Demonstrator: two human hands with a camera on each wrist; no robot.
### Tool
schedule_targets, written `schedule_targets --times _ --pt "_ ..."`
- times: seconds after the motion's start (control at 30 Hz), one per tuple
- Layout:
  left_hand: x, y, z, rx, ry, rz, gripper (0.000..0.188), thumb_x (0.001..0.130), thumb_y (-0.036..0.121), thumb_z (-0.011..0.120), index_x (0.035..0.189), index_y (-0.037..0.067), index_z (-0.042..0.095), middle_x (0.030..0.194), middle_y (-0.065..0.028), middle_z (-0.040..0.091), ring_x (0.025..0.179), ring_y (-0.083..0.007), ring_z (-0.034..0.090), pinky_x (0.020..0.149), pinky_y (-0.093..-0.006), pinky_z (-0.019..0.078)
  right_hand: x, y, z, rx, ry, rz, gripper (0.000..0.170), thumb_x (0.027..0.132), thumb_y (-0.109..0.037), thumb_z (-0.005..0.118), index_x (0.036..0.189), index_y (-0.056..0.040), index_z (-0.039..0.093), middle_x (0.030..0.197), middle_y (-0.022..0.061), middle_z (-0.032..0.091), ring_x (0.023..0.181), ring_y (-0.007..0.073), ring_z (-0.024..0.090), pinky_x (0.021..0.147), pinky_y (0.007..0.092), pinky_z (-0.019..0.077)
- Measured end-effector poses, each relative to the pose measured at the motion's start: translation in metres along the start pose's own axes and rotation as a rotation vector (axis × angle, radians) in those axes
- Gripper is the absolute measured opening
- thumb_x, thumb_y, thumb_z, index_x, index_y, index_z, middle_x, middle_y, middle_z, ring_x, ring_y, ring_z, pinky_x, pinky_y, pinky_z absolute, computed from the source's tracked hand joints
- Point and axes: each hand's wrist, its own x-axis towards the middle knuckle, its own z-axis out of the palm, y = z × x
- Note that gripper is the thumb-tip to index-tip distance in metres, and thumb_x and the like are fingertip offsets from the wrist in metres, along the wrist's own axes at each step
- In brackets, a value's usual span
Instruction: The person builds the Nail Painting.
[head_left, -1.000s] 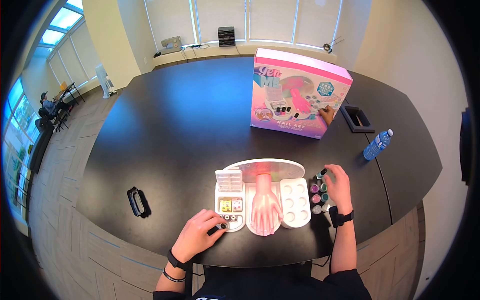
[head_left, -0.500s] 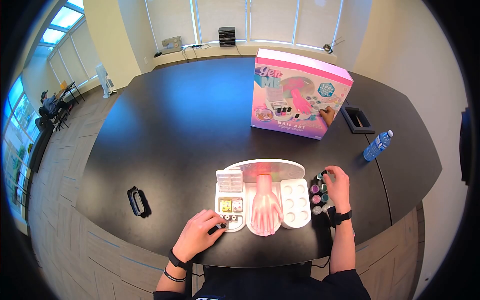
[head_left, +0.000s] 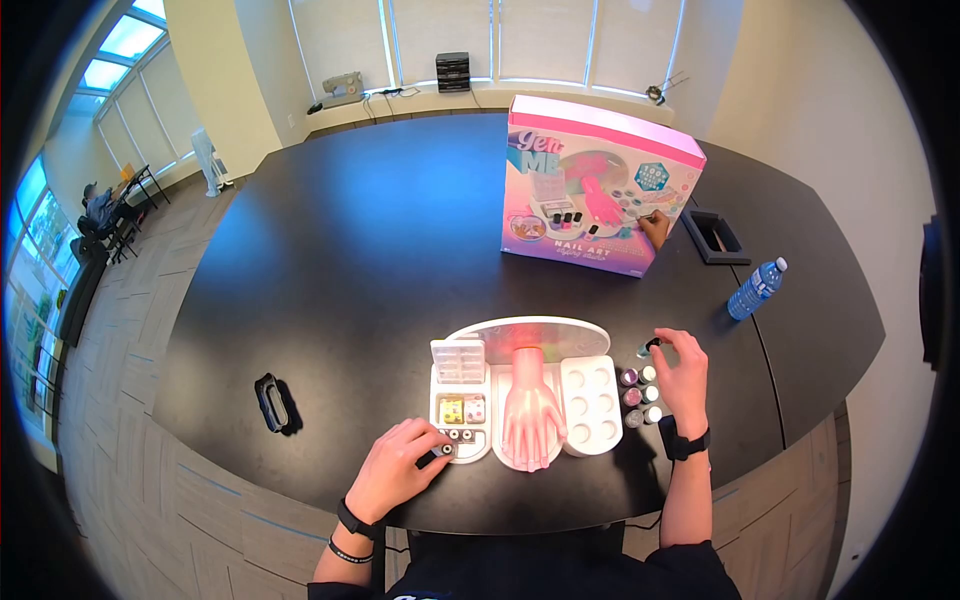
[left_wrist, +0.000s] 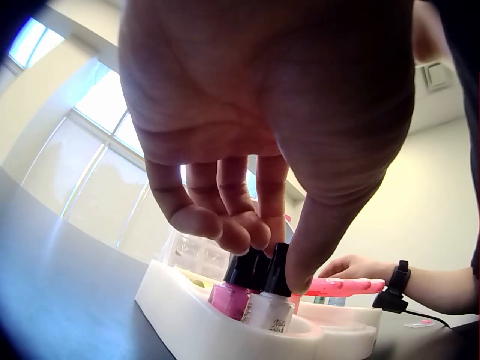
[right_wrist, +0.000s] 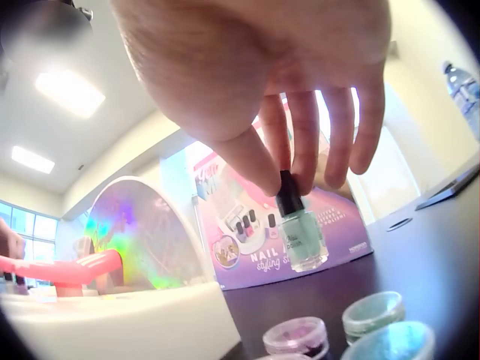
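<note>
My right hand [head_left: 684, 378] pinches a mint-green nail polish bottle [right_wrist: 303, 241] by its black cap, close above the black table. Thumb and fingertips meet at that cap. Over the white tray's near left corner, my left hand [head_left: 402, 465] pinches the black cap of a pale nail polish bottle [left_wrist: 268, 312] between thumb and index finger. A pink nail polish bottle [left_wrist: 229, 300] stands beside it in the tray. Between the hands a pink model hand [head_left: 531, 415] lies palm down on the white nail-art stand [head_left: 508, 376], before its curved, shiny back panel [head_left: 575, 337].
Several small glitter pots [head_left: 632, 397] sit right of the white six-hole holder [head_left: 590, 405]. The kit's pink box [head_left: 595, 190] stands behind, with a water bottle [head_left: 757, 288] to its right. A black oval object [head_left: 271, 403] lies at the left.
My right hand has shifted slightly right with the mint-green nail polish bottle. My left hand has stayed at the tray's corner.
</note>
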Motion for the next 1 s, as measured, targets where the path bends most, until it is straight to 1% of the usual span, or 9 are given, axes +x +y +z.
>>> schedule_targets --times 0.2,0.43,0.53,0.63,0.67,0.73,0.77,0.93,1.0 --pt "0.001 0.003 -0.002 0.003 0.005 -0.004 0.024 0.081 0.005 0.088 0.103 0.008 0.078 0.096 -0.0074 0.069 0.091 -0.0276 0.070 0.080 -0.0387 0.0586 -0.004 -0.047 -0.018 0.065 -0.007 -0.084 0.021 0.089 -0.001 0.077 0.110 -0.0012 0.076 0.107 0.0139 0.077 0.103 0.0359 0.071 0.091 0.0438 0.0560" --pt "0.000 0.003 -0.004 0.008 0.030 0.008 0.024 0.081 0.007 0.089 0.102 0.007 0.077 0.095 -0.0073 0.069 0.088 -0.0266 0.070 0.078 -0.0382 0.0586 -0.012 -0.083 -0.031 0.140 -0.052 -0.131 0.021 0.086 -0.001 0.080 0.106 -0.0018 0.076 0.105 0.0140 0.076 0.102 0.0356 0.071 0.090 0.0440 0.0568" --pt "0.000 0.004 -0.005 0.003 0.036 0.006 0.024 0.081 0.009 0.090 0.102 0.006 0.077 0.096 -0.0075 0.070 0.088 -0.0266 0.070 0.078 -0.0382 0.0586 -0.015 -0.099 -0.031 0.174 -0.073 -0.170 0.020 0.085 -0.001 0.081 0.104 -0.0026 0.076 0.103 0.0128 0.077 0.102 0.0348 0.072 0.089 0.0431 0.0571" --pt "0.002 0.006 -0.007 0.000 0.052 0.014 0.025 0.082 0.010 0.091 0.102 0.006 0.077 0.097 -0.0082 0.070 0.090 -0.0277 0.070 0.080 -0.0388 0.0586 -0.018 -0.110 -0.027 0.190 -0.133 -0.270 0.019 0.084 -0.002 0.083 0.101 -0.0044 0.076 0.100 0.0111 0.077 0.101 0.0334 0.072 0.088 0.0423 0.0573" --pt "0.003 0.008 -0.007 0.001 0.063 0.023 0.026 0.082 0.010 0.091 0.103 0.005 0.077 0.098 -0.0087 0.071 0.091 -0.0285 0.069 0.081 -0.0392 0.0585 -0.020 -0.114 -0.025 0.190 -0.132 -0.270 0.019 0.084 -0.002 0.083 0.101 -0.0044 0.076 0.100 0.0111 0.077 0.101 0.0334 0.072 0.088 0.0423 0.0573" --pt "0.005 0.012 -0.008 -0.004 0.081 0.029 0.026 0.082 0.011 0.091 0.103 0.005 0.077 0.100 -0.0090 0.072 0.092 -0.0290 0.070 0.082 -0.0395 0.0585 -0.023 -0.122 -0.021 0.245 -0.191 -0.286 0.019 0.084 -0.004 0.084 0.101 -0.0044 0.076 0.100 0.0104 0.077 0.100 0.0327 0.072 0.089 0.0427 0.0567" --pt "0.006 0.013 -0.008 -0.009 0.099 0.035 0.026 0.082 0.011 0.091 0.104 0.005 0.077 0.102 -0.0093 0.073 0.094 -0.0296 0.070 0.083 -0.0397 0.0586 -0.025 -0.123 -0.018 0.256 -0.195 -0.319 0.019 0.084 -0.006 0.086 0.101 -0.0052 0.077 0.100 0.0098 0.077 0.099 0.0316 0.072 0.090 0.0425 0.0559" --pt "0.012 0.022 -0.005 -0.034 0.152 0.076 0.029 0.082 0.009 0.091 0.107 0.005 0.078 0.108 -0.0095 0.076 0.098 -0.0290 0.071 0.085 -0.0393 0.0592 -0.031 -0.137 -0.007 0.310 -0.253 -0.387 0.021 0.084 -0.006 0.085 0.103 -0.0063 0.078 0.101 0.0091 0.077 0.100 0.0307 0.072 0.091 0.0415 0.0558" --pt "0.017 0.028 -0.004 -0.051 0.170 0.098 0.030 0.081 0.009 0.091 0.108 0.005 0.079 0.110 -0.0096 0.076 0.098 -0.0289 0.072 0.086 -0.0391 0.0594 -0.034 -0.143 -0.004 0.341 -0.316 -0.409 0.022 0.084 -0.006 0.085 0.105 -0.0062 0.079 0.103 0.0087 0.077 0.102 0.0304 0.073 0.092 0.0416 0.0562"
